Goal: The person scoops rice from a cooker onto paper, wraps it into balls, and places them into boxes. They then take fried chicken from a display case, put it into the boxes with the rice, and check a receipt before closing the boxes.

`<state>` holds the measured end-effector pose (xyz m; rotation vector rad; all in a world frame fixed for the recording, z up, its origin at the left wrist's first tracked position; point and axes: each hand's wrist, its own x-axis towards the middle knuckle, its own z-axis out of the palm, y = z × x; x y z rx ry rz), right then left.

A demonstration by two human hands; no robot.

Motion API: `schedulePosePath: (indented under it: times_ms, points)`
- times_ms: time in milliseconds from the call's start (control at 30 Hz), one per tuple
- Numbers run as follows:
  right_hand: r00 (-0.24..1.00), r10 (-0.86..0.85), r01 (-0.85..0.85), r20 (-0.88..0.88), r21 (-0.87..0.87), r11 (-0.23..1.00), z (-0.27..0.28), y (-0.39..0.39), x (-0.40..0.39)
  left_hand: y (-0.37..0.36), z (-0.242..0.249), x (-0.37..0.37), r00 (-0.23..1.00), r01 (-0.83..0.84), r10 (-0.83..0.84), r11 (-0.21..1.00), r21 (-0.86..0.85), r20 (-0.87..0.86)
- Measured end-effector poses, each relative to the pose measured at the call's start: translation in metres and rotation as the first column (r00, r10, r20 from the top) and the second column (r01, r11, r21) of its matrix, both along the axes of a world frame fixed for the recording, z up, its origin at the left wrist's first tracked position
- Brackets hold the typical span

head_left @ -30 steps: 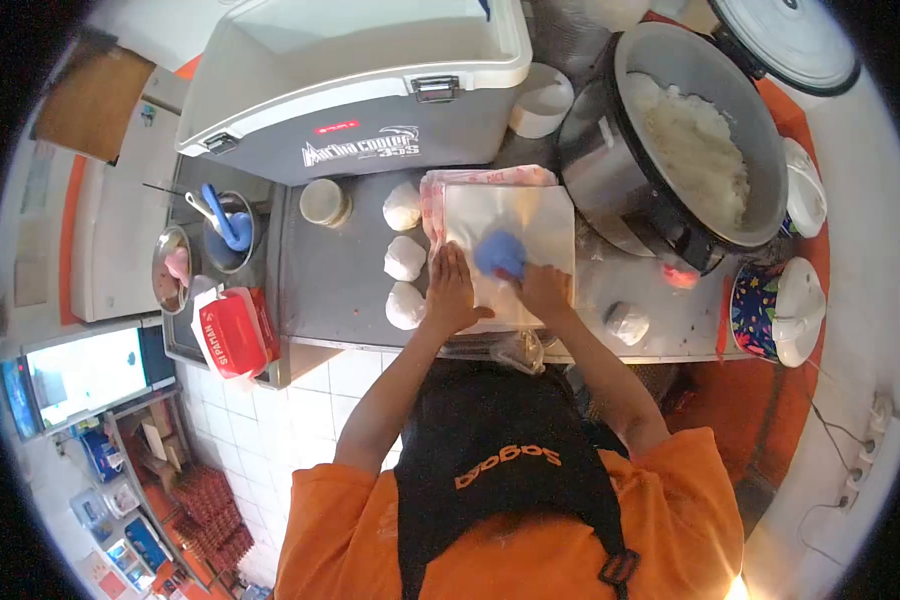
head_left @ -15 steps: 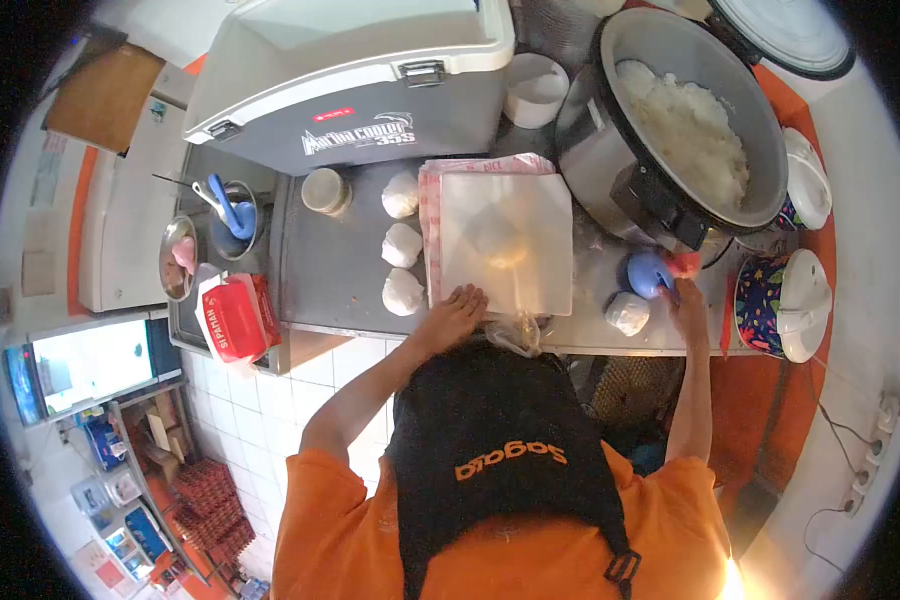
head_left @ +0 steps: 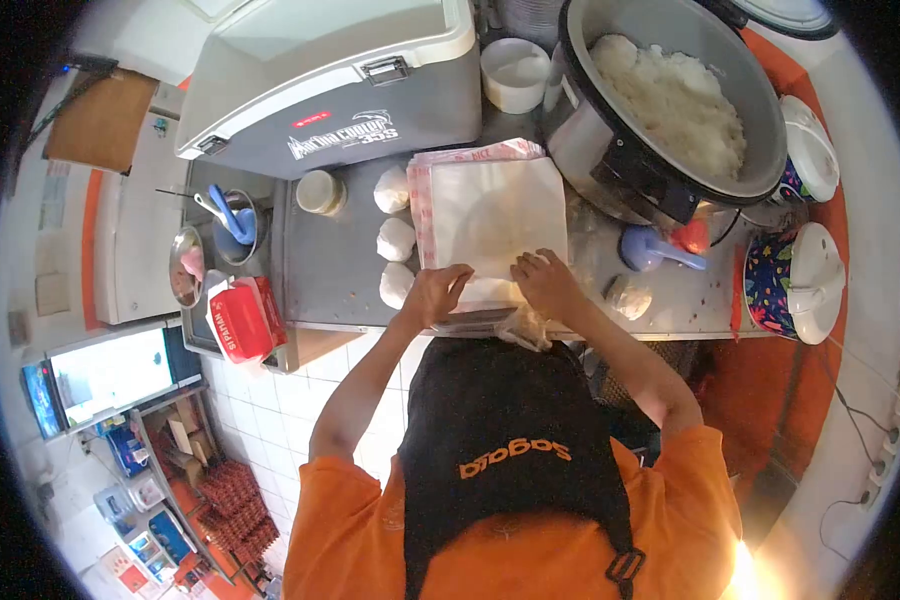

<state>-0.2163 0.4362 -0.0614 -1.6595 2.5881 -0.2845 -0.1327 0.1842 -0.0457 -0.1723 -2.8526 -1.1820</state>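
A stack of white paper sheets (head_left: 495, 215) with red-printed edges lies on the metal counter. At its near left part my left hand (head_left: 438, 295) is closed, fingertips pinching the paper. My right hand (head_left: 550, 286) is closed on the paper's near part too, fingers curled. Between the hands the sheet looks folded up; the round mound is no longer distinct. A crumpled clear plastic bag (head_left: 526, 328) sits at the counter edge. Several white wrapped balls (head_left: 396, 240) line the left side. To the right are a blue scoop (head_left: 650, 248) and another wrapped ball (head_left: 629, 297).
A large cooker of rice (head_left: 670, 110) stands at the back right, a grey cooler (head_left: 390, 125) at the back left. Around them are a white tub (head_left: 515, 75), a lidded jar (head_left: 321, 192), a red box (head_left: 245, 320), metal bowls (head_left: 187, 268) and a patterned pot (head_left: 768, 283).
My right hand has let go of the blue scoop and moved left to the paper. My left hand has gone from lying flat to pinching. The view has shifted slightly.
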Motion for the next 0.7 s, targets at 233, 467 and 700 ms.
schedulePosePath:
  times_ms: [233, 467, 700]
  points:
    - [0.978, -0.15, 0.132, 0.142, 0.133, 0.982, 0.028, -0.009, -0.029, -0.009, 0.022, -0.015, 0.997, -0.019, 0.018, 1.0, 0.014, 0.07]
    - [0.872, -0.203, 0.155, 0.445, 0.141, 0.978, 0.047, -0.019, -0.059, -0.016, 0.03, -0.025, 0.989, 0.025, -0.03, 0.999, 0.038, 0.147]
    - [0.785, -0.109, 0.174, 0.61, -0.048, 0.984, 0.014, -0.007, -0.074, -0.02, 0.009, -0.029, 0.93, -0.074, -0.054, 0.941, 0.329, 0.364]
